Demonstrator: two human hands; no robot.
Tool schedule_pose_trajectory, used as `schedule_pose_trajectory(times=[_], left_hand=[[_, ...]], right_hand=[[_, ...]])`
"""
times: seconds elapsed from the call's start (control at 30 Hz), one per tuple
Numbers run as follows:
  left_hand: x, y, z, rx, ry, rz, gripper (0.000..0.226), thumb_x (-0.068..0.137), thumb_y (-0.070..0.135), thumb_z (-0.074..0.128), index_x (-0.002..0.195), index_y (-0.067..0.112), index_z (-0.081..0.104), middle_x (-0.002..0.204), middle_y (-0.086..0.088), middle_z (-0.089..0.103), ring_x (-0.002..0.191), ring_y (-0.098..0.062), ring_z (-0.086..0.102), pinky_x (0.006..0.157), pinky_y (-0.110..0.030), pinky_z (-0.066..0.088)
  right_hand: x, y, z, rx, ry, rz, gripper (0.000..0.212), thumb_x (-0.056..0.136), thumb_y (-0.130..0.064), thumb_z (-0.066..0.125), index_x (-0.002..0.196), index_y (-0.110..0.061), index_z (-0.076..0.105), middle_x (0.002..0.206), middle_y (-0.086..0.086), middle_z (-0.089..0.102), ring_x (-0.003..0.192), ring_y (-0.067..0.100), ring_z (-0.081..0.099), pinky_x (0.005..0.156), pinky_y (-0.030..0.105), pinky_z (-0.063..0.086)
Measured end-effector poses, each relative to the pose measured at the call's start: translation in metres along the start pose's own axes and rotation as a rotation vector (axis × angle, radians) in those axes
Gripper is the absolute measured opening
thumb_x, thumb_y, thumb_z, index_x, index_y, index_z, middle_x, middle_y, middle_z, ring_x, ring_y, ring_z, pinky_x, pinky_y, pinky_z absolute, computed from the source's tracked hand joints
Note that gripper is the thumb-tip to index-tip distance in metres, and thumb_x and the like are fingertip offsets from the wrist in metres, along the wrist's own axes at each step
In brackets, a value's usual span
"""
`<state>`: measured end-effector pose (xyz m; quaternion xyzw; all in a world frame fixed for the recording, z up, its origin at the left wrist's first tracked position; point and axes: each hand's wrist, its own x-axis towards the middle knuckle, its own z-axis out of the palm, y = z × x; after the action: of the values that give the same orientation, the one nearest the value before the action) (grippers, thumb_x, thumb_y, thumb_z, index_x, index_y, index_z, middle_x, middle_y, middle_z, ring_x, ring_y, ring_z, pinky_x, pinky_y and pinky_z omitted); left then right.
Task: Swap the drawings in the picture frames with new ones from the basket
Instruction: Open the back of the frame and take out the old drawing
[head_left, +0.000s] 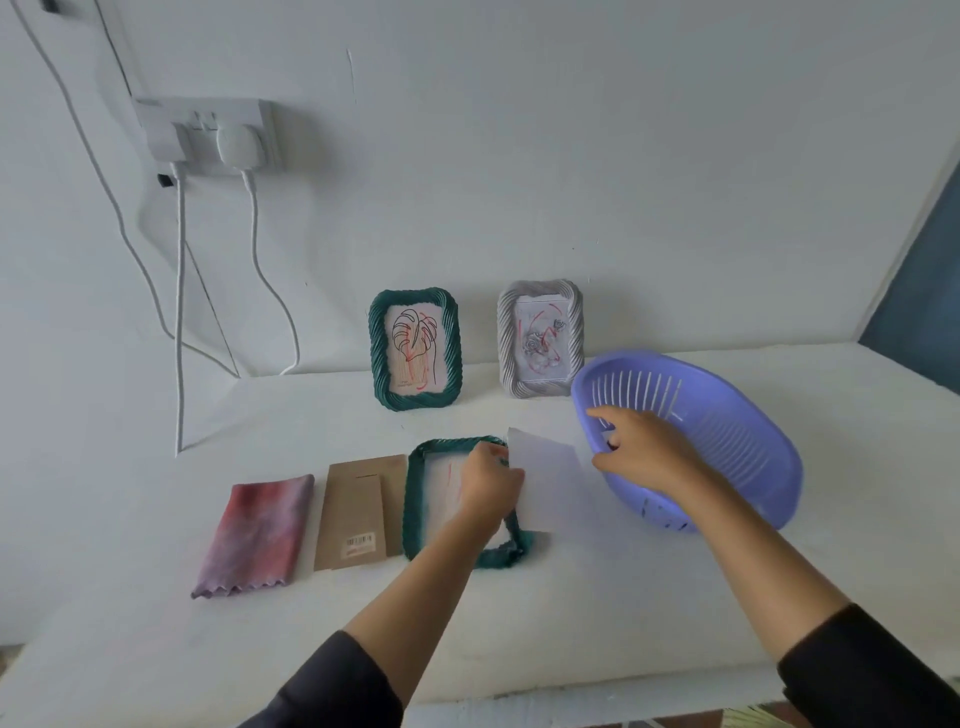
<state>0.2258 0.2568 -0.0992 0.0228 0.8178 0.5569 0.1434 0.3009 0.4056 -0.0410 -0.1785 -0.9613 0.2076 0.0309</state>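
1. Midway between the surface's front and back edges lies the opened green frame (414, 499), its cardboard backing (358, 512) just to its left.
2. The left hand (488, 483) pinches a white sheet (545, 478) over the frame's right side. Its printed face is not visible.
3. The right hand (644, 447) rests on the rim of the tilted purple basket (727, 441) near the right edge. Whether it grips is unclear.
4. The step looks like the swap of this frame's drawing. Next, the sheet needs seating squarely in the opening, then the backing refitted.
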Motion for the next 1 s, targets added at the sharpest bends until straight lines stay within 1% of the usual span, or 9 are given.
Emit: schedule_pose_trajectory(times=[0.13, 0.2, 0.3, 0.4, 0.5, 0.67, 0.77, 0.87, 1.0], left_hand=[[0.006, 0.002, 0.027, 0.045, -0.011, 0.011, 0.037, 0.083, 0.003, 0.056, 0.12, 0.003, 0.051, 0.119, -0.018, 0.059, 0.109, -0.031, 0.058, 0.081, -0.03, 0.046], [0.009, 0.003, 0.037, 0.036, -0.015, -0.003, 0.037, 0.083, 0.003, 0.056, 0.119, 0.002, 0.051, 0.12, -0.019, 0.058, 0.109, -0.033, 0.058, 0.082, -0.032, 0.048], [0.015, 0.004, 0.046, 0.057, -0.012, -0.032, 0.037, 0.083, 0.005, 0.056, 0.119, 0.003, 0.05, 0.121, -0.018, 0.057, 0.109, -0.033, 0.059, 0.085, -0.034, 0.049], [0.018, 0.004, 0.053, 0.061, -0.016, -0.053, 0.037, 0.082, 0.006, 0.057, 0.119, 0.005, 0.05, 0.12, -0.019, 0.058, 0.107, -0.033, 0.06, 0.086, -0.035, 0.05], [0.021, 0.005, 0.058, 0.098, -0.031, -0.047, 0.038, 0.084, 0.008, 0.056, 0.121, 0.005, 0.049, 0.119, -0.016, 0.058, 0.108, -0.03, 0.059, 0.079, -0.028, 0.046], [0.02, 0.006, 0.066, 0.132, -0.056, -0.013, 0.038, 0.085, 0.004, 0.054, 0.122, 0.002, 0.048, 0.101, -0.011, 0.053, 0.087, -0.022, 0.051, 0.071, -0.024, 0.039], [0.02, 0.006, 0.068, 0.208, -0.06, 0.027, 0.037, 0.086, 0.005, 0.054, 0.122, 0.001, 0.048, 0.118, -0.017, 0.057, 0.101, -0.028, 0.055, 0.076, -0.025, 0.04], [0.015, 0.01, 0.069, 0.348, -0.081, 0.073, 0.039, 0.087, 0.015, 0.056, 0.123, 0.002, 0.047, 0.129, -0.016, 0.051, 0.117, -0.029, 0.051, 0.09, -0.029, 0.042], [0.008, 0.025, 0.063, 0.455, 0.0, 0.143, 0.038, 0.096, 0.03, 0.044, 0.126, 0.006, 0.048, 0.134, -0.015, 0.041, 0.123, -0.032, 0.044, 0.097, -0.037, 0.039]], right_hand=[[0.007, 0.008, -0.005, 0.026, -0.022, -0.1, 0.061, 0.078, -0.017, 0.062, 0.136, -0.024, 0.043, 0.062, -0.013, 0.039, 0.09, 0.021, 0.055, 0.086, 0.038, 0.047], [0.009, 0.011, -0.008, 0.031, -0.016, -0.122, 0.06, 0.077, -0.017, 0.063, 0.134, -0.024, 0.045, 0.058, -0.013, 0.033, 0.093, 0.021, 0.057, 0.084, 0.037, 0.047], [0.01, 0.014, -0.011, 0.06, -0.01, -0.15, 0.059, 0.075, -0.015, 0.063, 0.132, -0.024, 0.048, 0.054, -0.01, 0.035, 0.08, 0.02, 0.051, 0.079, 0.035, 0.048], [0.008, 0.016, -0.012, 0.079, -0.018, -0.163, 0.058, 0.075, -0.015, 0.063, 0.131, -0.024, 0.049, 0.052, -0.007, 0.04, 0.081, 0.021, 0.057, 0.077, 0.035, 0.049], [0.005, 0.017, -0.01, 0.082, -0.03, -0.175, 0.057, 0.076, -0.016, 0.063, 0.131, -0.025, 0.05, 0.055, -0.007, 0.044, 0.077, 0.019, 0.055, 0.075, 0.033, 0.048], [0.0, 0.017, -0.006, 0.053, -0.021, -0.194, 0.054, 0.079, -0.018, 0.06, 0.131, -0.027, 0.049, 0.06, -0.014, 0.041, 0.075, 0.015, 0.044, 0.072, 0.027, 0.041], [-0.001, 0.018, -0.006, 0.048, -0.04, -0.178, 0.052, 0.08, -0.022, 0.062, 0.131, -0.028, 0.049, 0.063, -0.014, 0.044, 0.075, 0.016, 0.046, 0.063, 0.022, 0.038], [0.002, 0.022, -0.01, 0.2, -0.12, -0.119, 0.053, 0.08, -0.033, 0.067, 0.13, -0.028, 0.05, 0.089, 0.004, 0.067, 0.085, 0.022, 0.06, 0.082, 0.029, 0.047], [0.02, 0.046, -0.029, 0.21, -0.053, -0.011, 0.05, 0.082, -0.037, 0.065, 0.127, -0.019, 0.053, 0.109, 0.01, 0.065, 0.094, 0.023, 0.061, 0.092, 0.035, 0.047]])
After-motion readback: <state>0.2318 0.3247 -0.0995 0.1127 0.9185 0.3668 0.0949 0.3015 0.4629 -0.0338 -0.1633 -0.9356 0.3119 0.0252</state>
